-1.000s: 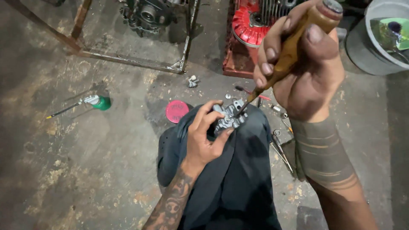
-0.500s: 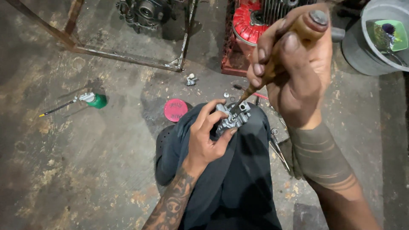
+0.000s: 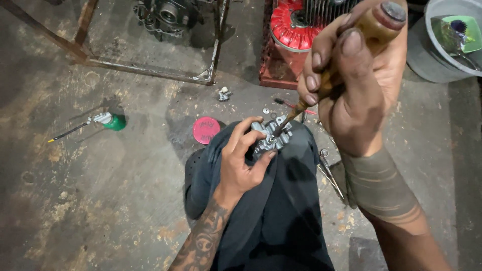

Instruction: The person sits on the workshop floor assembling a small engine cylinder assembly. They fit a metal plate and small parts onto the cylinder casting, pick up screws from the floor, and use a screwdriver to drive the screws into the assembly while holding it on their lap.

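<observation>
At centre frame the left hand (image 3: 241, 165) still clamps a metal part (image 3: 271, 138) on the knee while the right hand (image 3: 356, 85), fisted round a screwdriver (image 3: 346, 65), has risen slightly.

Only 1 view exists: the head-worn camera looks steeply down from close above the hands (image 3: 301, 115) and raised knee, facing the stained concrete floor (image 3: 100, 200), which fills the frame.

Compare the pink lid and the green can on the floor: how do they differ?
The pink lid is a flat round disc; the green can is a small body lying on its side with a long thin tube. The pink lid lies close beside the person's knee; the green can lies farther to its left. Both rest on the stained floor.
</observation>
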